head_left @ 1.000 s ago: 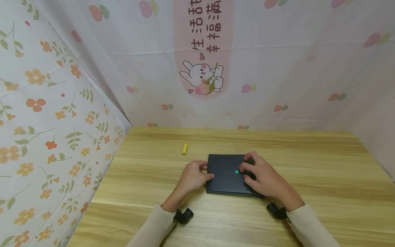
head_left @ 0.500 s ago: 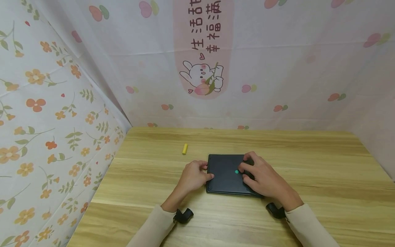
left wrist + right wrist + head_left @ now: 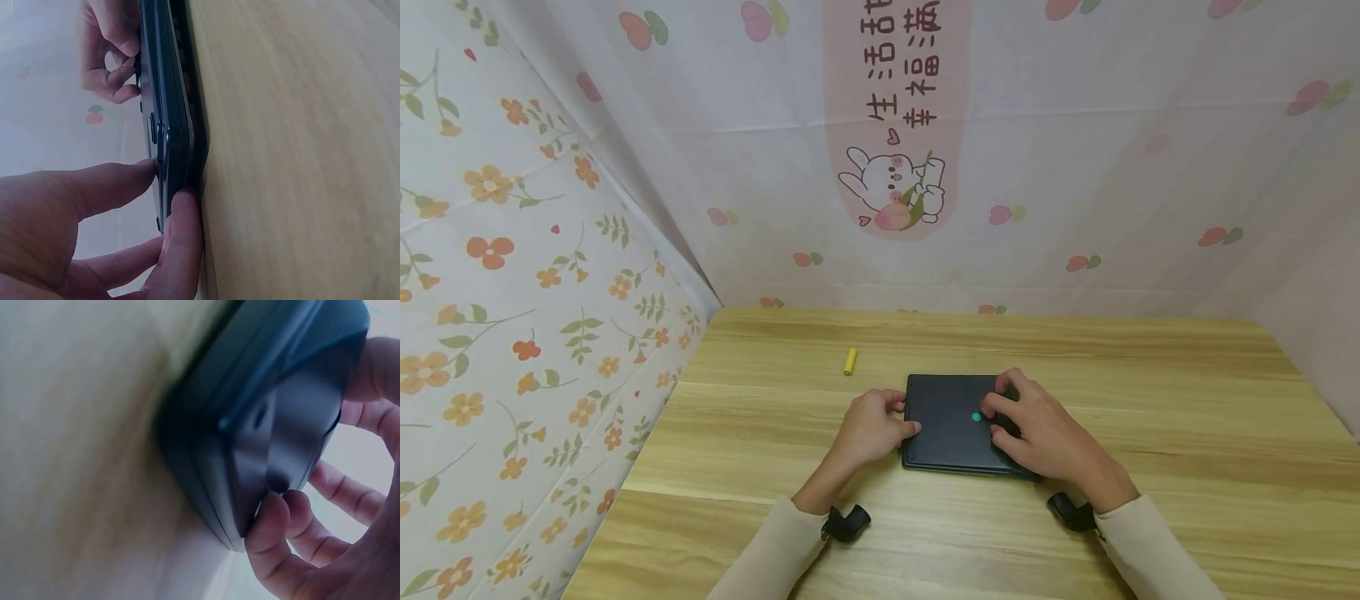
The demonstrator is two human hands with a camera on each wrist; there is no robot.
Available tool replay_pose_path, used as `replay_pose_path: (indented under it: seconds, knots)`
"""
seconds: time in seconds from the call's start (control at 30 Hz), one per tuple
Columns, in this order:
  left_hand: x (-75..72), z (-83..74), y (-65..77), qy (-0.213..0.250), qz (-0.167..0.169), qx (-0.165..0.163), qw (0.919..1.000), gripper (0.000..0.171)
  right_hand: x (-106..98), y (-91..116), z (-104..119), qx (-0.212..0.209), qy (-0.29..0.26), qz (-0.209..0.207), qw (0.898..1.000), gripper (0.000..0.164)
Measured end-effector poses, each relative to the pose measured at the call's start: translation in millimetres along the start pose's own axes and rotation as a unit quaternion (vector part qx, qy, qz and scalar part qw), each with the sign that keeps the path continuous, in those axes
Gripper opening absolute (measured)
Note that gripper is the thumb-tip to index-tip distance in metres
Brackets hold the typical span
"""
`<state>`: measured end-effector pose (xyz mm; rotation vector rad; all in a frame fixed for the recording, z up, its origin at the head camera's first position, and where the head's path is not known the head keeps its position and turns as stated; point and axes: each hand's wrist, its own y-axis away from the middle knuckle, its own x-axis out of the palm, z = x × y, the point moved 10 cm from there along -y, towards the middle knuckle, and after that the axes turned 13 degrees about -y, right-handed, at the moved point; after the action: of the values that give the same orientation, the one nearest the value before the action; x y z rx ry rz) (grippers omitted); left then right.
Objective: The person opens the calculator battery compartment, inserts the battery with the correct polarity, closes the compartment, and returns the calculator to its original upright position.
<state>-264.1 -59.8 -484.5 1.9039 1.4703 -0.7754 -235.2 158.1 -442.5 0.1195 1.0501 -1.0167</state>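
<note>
Wood-grain tabletop (image 3: 1180, 417), floral cloth (image 3: 542, 300) (mostly white), rabbit-printed backdrop (image 3: 760, 158)

Head view shifted very slightly: floral curtain (image 3: 535, 300) and rabbit print (image 3: 883, 177) now marginally further right.

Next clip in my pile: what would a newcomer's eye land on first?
Probably the black device on the table, with the left hand pinching its left end and the right hand curled over its right, beside a bright green dot. After that, likely the yellow stick lying by itself beyond the left hand, and the rabbit printed on the cloth behind the table.
</note>
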Motion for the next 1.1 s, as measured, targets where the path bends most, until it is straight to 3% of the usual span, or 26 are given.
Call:
replay_pose_path:
  seconds: [0.63, 0.97, 1.1]
  knots:
    - [0.8, 0.2, 0.6, 0.011, 0.003, -0.004, 0.9999, 0.056, -6.1, 5.3, -8.6, 0.028, -0.071, 0.048, 0.996, 0.031]
    - [0.5, -0.4, 0.7, 0.005, 0.001, -0.003, 1.0, 0.056, -8.6, 5.0, -7.5, 0.01, -0.09, 0.041, 0.995, 0.032]
    - [0.7, -1.2, 1.4, 0.007, 0.003, -0.004, 1.0, 0.056, -8.6, 6.2, -11.8, 0.032, -0.101, 0.044, 0.993, 0.041]
